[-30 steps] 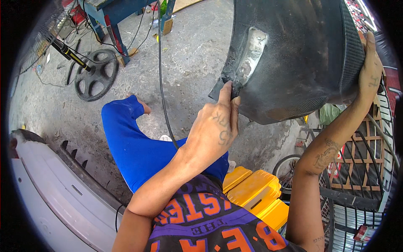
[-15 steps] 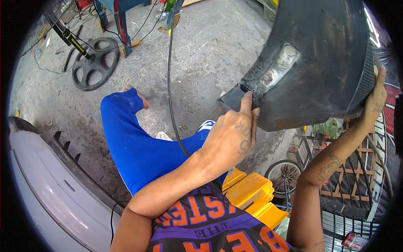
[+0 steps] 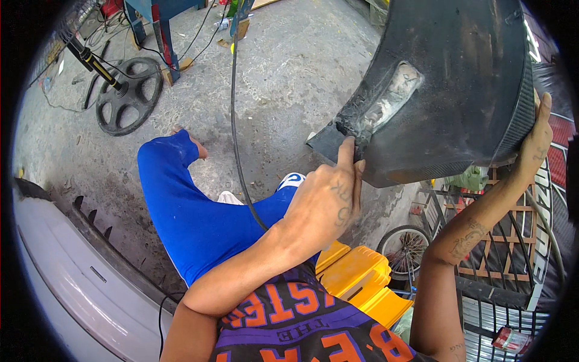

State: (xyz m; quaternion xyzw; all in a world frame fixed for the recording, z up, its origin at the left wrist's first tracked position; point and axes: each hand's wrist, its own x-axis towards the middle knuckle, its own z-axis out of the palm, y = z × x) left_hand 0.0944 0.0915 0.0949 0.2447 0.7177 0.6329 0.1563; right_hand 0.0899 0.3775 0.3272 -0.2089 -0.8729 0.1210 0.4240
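Note:
A large curved black plastic panel (image 3: 446, 102), which looks like a car bumper, fills the upper right. Its face carries a raised pale, scuffed strip (image 3: 395, 96) with a rough, dark broken spot (image 3: 348, 125) at its lower end. My left hand (image 3: 322, 202) is at that spot, index fingertip against the black surface. Its other fingers curl under, and whatever they may hold is hidden. Along the panel's ribbed right edge, my right hand (image 3: 534, 139) grips and supports it, fingers partly behind.
A black cable (image 3: 234, 102) hangs down past my knee. Yellow plastic pieces (image 3: 356, 274) and a bicycle wheel (image 3: 404, 250) stand below the panel. A pale car panel (image 3: 72, 271) lies left; a black wheel-shaped base (image 3: 129, 96) and blue stand (image 3: 163, 36) are farther off.
My left hand and its fingertip have shifted slightly left and down along with the panel's lower corner. My right hand keeps its hold on the edge.

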